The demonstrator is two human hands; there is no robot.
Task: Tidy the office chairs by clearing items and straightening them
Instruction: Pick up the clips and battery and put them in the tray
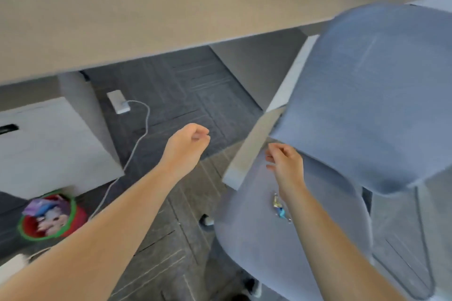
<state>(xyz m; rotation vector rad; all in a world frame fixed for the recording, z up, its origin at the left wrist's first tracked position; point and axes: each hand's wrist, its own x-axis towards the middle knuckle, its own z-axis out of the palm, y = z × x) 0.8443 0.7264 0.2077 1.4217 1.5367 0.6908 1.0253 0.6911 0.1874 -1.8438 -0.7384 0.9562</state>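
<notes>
Right hand (283, 161), fingers loosely curled and grasping nothing, is held over the chair (281, 239) seat; the wrapper (280, 208) lies just behind it, toward the wrist, long axis roughly along the forearm. Left hand (188, 144), likewise curled and unladen, is seen farther off, over the floor.

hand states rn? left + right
Left hand: fingers loosely curled, holding nothing, over the floor.
Right hand: fingers loosely curled, nothing visible in its grip, above the chair seat.
</notes>
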